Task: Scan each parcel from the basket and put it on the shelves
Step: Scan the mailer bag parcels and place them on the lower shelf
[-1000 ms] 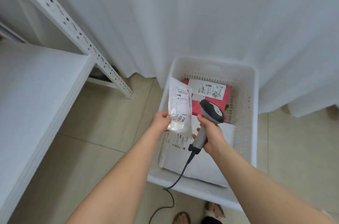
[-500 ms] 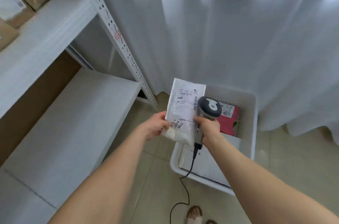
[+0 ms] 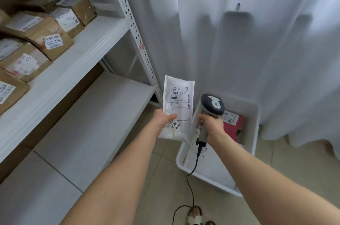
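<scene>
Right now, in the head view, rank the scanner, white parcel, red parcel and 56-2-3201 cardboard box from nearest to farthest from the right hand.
1. Scanner, gripped in the right hand.
2. White parcel, just to its left, held by the left hand.
3. Red parcel, down in the basket.
4. Cardboard box, far left on the upper shelf.

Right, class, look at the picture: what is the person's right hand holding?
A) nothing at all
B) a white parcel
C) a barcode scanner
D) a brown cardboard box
C: the right hand grips the handle of the barcode scanner, while the left hand holds the white parcel.
</scene>
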`<state>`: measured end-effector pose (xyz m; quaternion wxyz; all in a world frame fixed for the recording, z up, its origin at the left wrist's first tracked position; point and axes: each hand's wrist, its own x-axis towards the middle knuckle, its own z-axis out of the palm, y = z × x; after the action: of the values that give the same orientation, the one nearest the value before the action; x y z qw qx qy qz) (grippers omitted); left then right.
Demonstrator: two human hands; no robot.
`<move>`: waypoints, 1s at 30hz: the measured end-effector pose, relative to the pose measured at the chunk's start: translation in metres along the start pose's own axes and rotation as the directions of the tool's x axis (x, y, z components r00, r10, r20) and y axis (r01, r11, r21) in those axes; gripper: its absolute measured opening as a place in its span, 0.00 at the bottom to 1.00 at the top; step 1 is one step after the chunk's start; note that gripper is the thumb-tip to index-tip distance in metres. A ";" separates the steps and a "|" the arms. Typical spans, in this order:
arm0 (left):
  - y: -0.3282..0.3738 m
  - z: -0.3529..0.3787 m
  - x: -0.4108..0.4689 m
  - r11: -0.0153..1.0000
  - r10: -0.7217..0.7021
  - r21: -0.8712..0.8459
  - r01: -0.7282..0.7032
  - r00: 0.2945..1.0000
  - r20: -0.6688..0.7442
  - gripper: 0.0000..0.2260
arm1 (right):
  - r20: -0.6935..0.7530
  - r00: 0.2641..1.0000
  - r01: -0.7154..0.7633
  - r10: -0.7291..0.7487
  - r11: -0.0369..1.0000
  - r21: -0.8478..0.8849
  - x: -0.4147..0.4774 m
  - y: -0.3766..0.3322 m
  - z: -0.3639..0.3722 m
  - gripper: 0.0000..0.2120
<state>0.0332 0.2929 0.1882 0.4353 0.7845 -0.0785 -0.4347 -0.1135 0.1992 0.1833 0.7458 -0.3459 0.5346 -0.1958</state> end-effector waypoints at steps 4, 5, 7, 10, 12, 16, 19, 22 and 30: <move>-0.003 -0.002 -0.010 1.000 -0.003 0.004 0.003 0.992 -0.124 0.15 | 0.211 0.977 -0.039 0.033 0.999 0.022 -0.024 -0.007 0.001 0.03; -0.004 -0.003 -0.012 1.000 -0.013 0.005 0.013 0.990 -0.140 0.15 | 0.248 0.968 -0.029 0.027 1.000 0.004 -0.029 -0.008 0.003 0.03; -0.007 -0.005 -0.014 1.000 -0.030 0.000 0.030 0.987 -0.159 0.14 | 0.274 0.962 0.005 0.009 0.999 -0.048 -0.036 -0.008 0.007 0.02; -0.013 -0.007 -0.013 0.999 -0.043 -0.009 0.042 0.987 -0.158 0.13 | 0.270 0.963 0.020 0.011 0.993 -0.114 -0.040 -0.010 0.013 0.01; -0.016 -0.008 -0.012 0.999 -0.054 -0.017 0.051 0.986 -0.161 0.12 | 0.263 0.964 0.009 0.032 0.988 -0.153 -0.042 -0.012 0.015 0.00; -0.020 -0.011 -0.008 0.998 -0.067 -0.016 0.065 0.982 -0.175 0.11 | 0.248 0.966 -0.026 0.071 0.984 -0.177 -0.047 -0.014 0.019 0.01; -0.019 -0.014 -0.006 0.998 -0.066 -0.022 0.063 0.983 -0.174 0.12 | 0.233 0.968 -0.048 0.089 0.983 -0.177 -0.051 -0.017 0.021 0.03; -0.018 -0.018 -0.004 0.998 -0.056 -0.021 0.054 0.985 -0.164 0.11 | 0.234 0.966 -0.063 0.109 0.979 -0.195 -0.054 -0.020 0.022 0.04; -0.018 -0.027 0.001 0.999 -0.044 -0.026 0.040 0.984 -0.173 0.12 | 0.237 0.966 -0.056 0.101 0.981 -0.186 -0.058 -0.027 0.031 0.05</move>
<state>0.0493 0.3199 0.1811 0.4398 0.8160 -0.0191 -0.3747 -0.1030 0.2291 0.2471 0.7795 -0.4111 0.4670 -0.0733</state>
